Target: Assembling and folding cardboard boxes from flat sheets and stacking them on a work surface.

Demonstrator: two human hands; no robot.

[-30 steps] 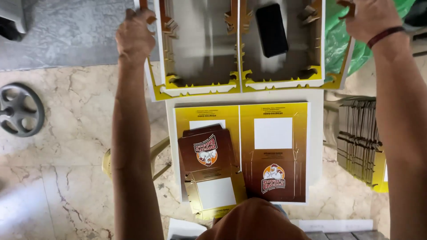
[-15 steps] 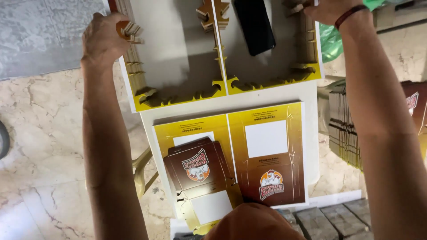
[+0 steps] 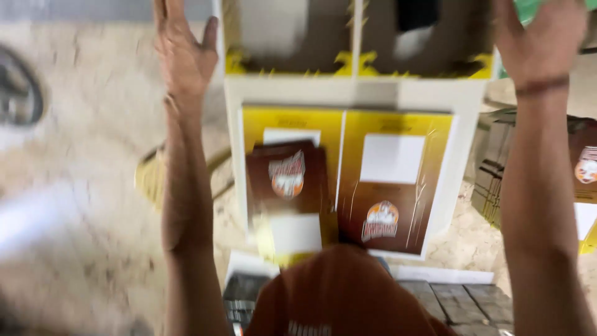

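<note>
The picture is motion-blurred. My left hand (image 3: 181, 53) is raised with its fingers spread, just left of an unfolded yellow and brown double carton (image 3: 354, 59) at the top; it holds nothing. My right hand (image 3: 540, 38), with a dark band on the wrist, is up beside the carton's right edge, palm showing and empty. A black object (image 3: 415, 12) lies inside the carton. Below it, two flat yellow and brown carton blanks (image 3: 392, 180) lie on a white table (image 3: 348, 90). On the left blank rests a smaller brown folded carton (image 3: 286, 177).
Stacks of flat cartons (image 3: 491, 180) stand to the right of the table, more at the bottom (image 3: 454, 298). A round dark metal part (image 3: 17, 93) lies on the marble floor (image 3: 93, 155) at left. A yellow stool (image 3: 149, 180) shows beside the table. An orange cap brim (image 3: 339, 292) fills the bottom middle.
Both hands gripped the open carton's side edges before; now they are off it with fingers spread. The view has dropped and swung, so the carton sits higher in frame.
</note>
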